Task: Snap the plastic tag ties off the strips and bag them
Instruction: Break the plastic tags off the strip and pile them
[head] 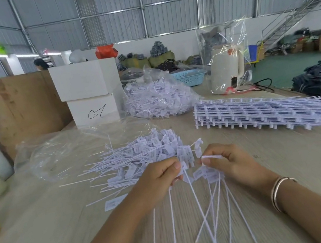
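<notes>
Now your left hand and right hand both pinch ties near the surface's front edge; twist sharply at the heads.

— What sort of place is this?
— A factory packing hall: corrugated metal walls, a steel staircase, sacks of goods along the wall, and a worktable carrying stacked tag-tie strips

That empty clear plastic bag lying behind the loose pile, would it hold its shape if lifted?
Probably not: the clear plastic bag lies crumpled and flat on the wooden table, so it looks thin, floppy and very light. Its glossy film may be slippery.
</notes>
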Demonstrator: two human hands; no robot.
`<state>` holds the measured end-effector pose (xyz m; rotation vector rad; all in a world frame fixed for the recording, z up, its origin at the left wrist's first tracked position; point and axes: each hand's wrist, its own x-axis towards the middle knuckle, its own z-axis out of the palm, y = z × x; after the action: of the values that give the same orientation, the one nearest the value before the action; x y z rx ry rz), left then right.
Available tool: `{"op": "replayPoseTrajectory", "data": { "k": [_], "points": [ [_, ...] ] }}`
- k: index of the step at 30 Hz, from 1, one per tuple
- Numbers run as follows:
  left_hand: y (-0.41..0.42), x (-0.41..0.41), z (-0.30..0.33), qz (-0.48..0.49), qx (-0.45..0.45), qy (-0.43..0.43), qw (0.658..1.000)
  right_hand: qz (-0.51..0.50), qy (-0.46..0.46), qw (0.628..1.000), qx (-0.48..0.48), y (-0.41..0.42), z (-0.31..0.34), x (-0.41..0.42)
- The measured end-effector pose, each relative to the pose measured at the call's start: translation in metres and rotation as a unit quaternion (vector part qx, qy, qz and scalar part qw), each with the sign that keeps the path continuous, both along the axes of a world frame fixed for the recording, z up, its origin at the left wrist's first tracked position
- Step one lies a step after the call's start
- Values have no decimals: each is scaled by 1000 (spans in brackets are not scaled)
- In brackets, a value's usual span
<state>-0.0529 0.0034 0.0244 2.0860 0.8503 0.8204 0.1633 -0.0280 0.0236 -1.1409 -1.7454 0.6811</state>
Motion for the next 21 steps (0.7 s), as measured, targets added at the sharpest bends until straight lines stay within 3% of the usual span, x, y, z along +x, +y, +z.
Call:
{"op": "replayPoseTrajectory", "data": {
  "k": [3,7,11,14,18,21],
  "points": [
    [1,0,-4,23,67,90,993,-55,-220,974,20,13,-5,7],
    [4,-2,-8,55,170,207,962,-84,-332,939,7,18,-14,6],
    [2,-2,-8,73,176,229,955,-126,-333,931,78,18,-13,5],
    [-1,3,-7,64,164,193,965,-115,-274,946,129,12,-12,-6],
    [-7,9,-6,37,156,146,976,-58,-275,951,125,5,-15,-26],
    [-7,8,-2,48,156,146,976,-35,-220,971,83,6,-11,-21]
  ]
}}
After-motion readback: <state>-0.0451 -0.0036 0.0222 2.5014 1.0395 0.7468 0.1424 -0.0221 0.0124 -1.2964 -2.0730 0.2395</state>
